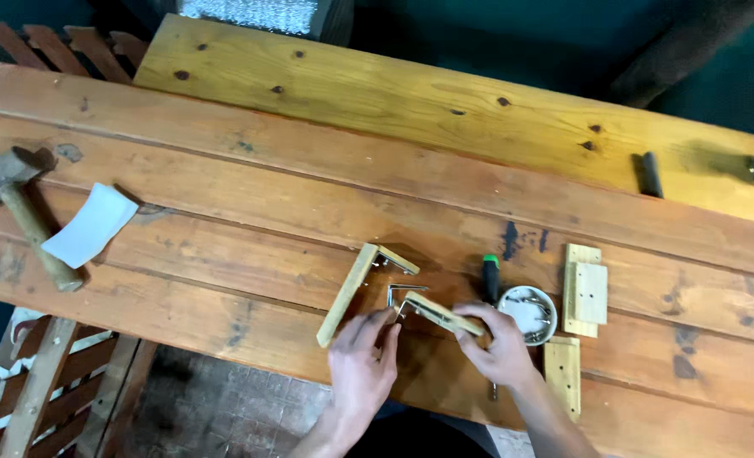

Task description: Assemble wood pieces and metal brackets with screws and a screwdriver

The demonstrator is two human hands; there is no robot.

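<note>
- While both hands work at the near edge of the wooden table (224,182), the left hand (361,366) lies flat with its fingers stretched out and close together, the fingertips touching the end of a short wooden strip (441,315).
- The right hand (500,343) pinches the other end of this short wooden strip between thumb and fingers.
- A small metal angle bracket (400,293) sits just beside the short wooden strip, on the far side of it.
- A longer wooden strip (347,293) with a bracket at its far end lies just left of the short wooden strip.
- A screwdriver with green and black handle (490,276) lies just right of the short wooden strip, partly hidden under the right hand.
- A round tin of screws (528,314) stands beyond the screwdriver, touching the right hand's knuckles.
- Two small wooden blocks (584,291) lie further right of the tin.
- A hammer (16,208) and a white sheet (91,225) lie well apart from the short wooden strip, at the left end of the table.
</note>
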